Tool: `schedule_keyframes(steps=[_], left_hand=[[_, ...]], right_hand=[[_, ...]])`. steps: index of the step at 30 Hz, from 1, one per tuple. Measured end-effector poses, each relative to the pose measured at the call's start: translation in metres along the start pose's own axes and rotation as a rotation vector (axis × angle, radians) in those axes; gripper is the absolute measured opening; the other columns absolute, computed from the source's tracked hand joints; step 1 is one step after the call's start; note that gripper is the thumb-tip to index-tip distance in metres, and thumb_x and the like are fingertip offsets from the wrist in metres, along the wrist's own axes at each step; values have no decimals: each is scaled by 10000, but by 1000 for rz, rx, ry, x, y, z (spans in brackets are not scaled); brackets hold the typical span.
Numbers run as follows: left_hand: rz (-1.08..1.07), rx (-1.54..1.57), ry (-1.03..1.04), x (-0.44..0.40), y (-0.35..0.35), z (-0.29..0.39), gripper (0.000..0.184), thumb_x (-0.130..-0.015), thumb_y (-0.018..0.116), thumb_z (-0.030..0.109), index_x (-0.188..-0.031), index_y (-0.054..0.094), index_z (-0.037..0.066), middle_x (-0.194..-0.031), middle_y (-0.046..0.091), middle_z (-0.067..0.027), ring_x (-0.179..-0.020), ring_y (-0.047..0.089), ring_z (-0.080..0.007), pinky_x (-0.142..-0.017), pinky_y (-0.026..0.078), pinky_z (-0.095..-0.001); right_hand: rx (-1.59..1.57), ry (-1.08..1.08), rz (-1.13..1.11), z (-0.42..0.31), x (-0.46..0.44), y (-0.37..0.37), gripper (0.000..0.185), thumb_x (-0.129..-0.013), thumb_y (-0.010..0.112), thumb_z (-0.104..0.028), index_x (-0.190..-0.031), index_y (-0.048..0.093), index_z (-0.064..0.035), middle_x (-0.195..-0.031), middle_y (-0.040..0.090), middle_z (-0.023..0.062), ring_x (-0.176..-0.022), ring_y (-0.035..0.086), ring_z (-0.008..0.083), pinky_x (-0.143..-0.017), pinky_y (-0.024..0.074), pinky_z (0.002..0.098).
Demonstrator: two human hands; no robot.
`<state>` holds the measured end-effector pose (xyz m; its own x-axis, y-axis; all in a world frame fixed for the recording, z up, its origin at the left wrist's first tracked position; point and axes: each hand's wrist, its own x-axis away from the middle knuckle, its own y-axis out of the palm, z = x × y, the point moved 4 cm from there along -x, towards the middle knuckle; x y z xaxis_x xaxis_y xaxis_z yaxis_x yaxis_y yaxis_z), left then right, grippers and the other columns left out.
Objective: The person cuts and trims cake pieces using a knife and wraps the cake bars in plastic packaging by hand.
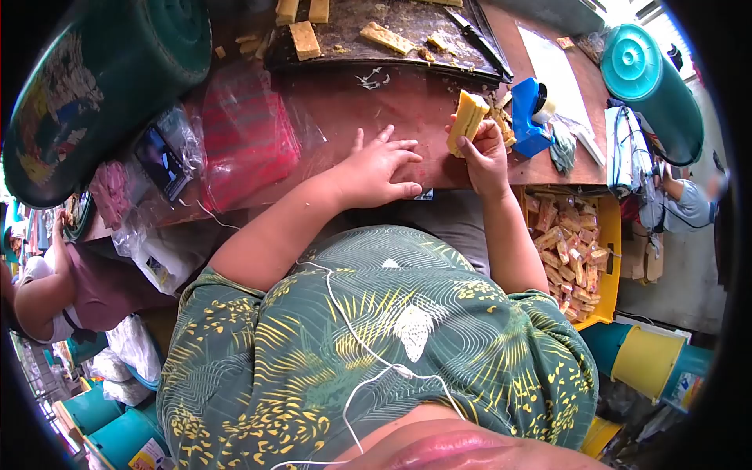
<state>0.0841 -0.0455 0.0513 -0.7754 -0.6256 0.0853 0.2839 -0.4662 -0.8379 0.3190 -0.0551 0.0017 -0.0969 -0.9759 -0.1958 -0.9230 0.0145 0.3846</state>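
The right hand (489,155) pinched a pastry bar (468,120), its long axis pointing forward; leftward, the left hand (373,170) spread empty.

Tabletop (345,98) room before tray (348,47), dispenser (528,125) blocking right, red plastic (247,137) (crinkly) left

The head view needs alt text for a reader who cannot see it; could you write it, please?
A person's right hand holds a yellow bar at a reddish-brown table, the left hand spread open. Beyond lie more bars and a knife on a dark tray; a yellow crate of bars stands at right.
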Motion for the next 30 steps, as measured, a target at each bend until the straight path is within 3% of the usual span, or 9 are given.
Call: schedule_keyframes(steps=[3,5,7,8,9,13,15,21,30], left_hand=[[245,324,151,2,-7,-27,600,-896,763,388,-1393,590,100,-1546,478,-121,-1508,317,-381,-1233,253,-536],[365,-103,-23,18,-29,-44,744,-848,791,432,-1460,524,106,-1580,438,-92,-1528,282,-343,-1245,229,-548],[284,-174,-254,33,-28,-66,848,-808,801,518,-1491,496,119,-1598,428,-75,-1538,278,-334,-1259,194,-545],[274,-186,-257,36,-25,-68,879,-801,797,540,-1501,483,111,-1605,416,-70,-1543,266,-322,-1262,185,-544],[263,-195,-260,38,-23,-67,909,-795,792,562,-1512,470,104,-1612,404,-65,-1547,253,-310,-1265,176,-544],[287,-196,-235,43,-17,-69,919,-807,772,581,-1524,456,102,-1620,390,-57,-1551,239,-301,-1267,169,-546],[298,-208,-227,42,-15,-70,915,-810,758,603,-1518,466,103,-1620,391,-56,-1547,247,-300,-1266,172,-545],[391,-216,-184,45,-13,-71,876,-794,754,628,-1462,531,106,-1587,440,-56,-1524,297,-322,-1252,195,-550],[396,-212,-170,45,-13,-70,819,-807,753,609,-1412,580,85,-1579,446,-63,-1519,302,-327,-1249,196,-558]], right_hand=[[98,-27,-64,-1,3,3,323,-935,709,39,-1080,467,-119,-1313,645,170,-1158,662,224,-997,538,351],[272,17,-101,-3,2,10,342,-920,727,40,-1100,478,-110,-1244,650,128,-1122,660,195,-963,540,337],[438,64,-144,-3,0,21,364,-905,745,40,-1119,488,-102,-1174,655,85,-1087,658,166,-930,542,323],[739,-30,-218,-5,-8,26,411,-867,792,23,-1136,503,-91,-1080,620,32,-987,630,122,-893,529,313],[816,-136,-266,-9,-14,42,454,-829,848,-44,-1136,514,-73,-1003,591,32,-878,601,117,-825,526,315],[1106,31,-429,-24,-32,94,477,-791,874,-115,-1116,530,-49,-940,602,97,-815,604,178,-751,523,329],[1160,-183,-496,-7,-37,93,455,-795,866,-103,-1101,534,-44,-1003,652,100,-859,611,169,-774,525,332],[1037,115,-361,4,-37,77,417,-811,857,-96,-1074,539,-37,-1148,698,103,-935,596,135,-836,522,319],[942,-52,-298,16,-35,77,406,-786,881,-179,-1034,596,-28,-970,676,105,-855,625,212,-793,528,355]])
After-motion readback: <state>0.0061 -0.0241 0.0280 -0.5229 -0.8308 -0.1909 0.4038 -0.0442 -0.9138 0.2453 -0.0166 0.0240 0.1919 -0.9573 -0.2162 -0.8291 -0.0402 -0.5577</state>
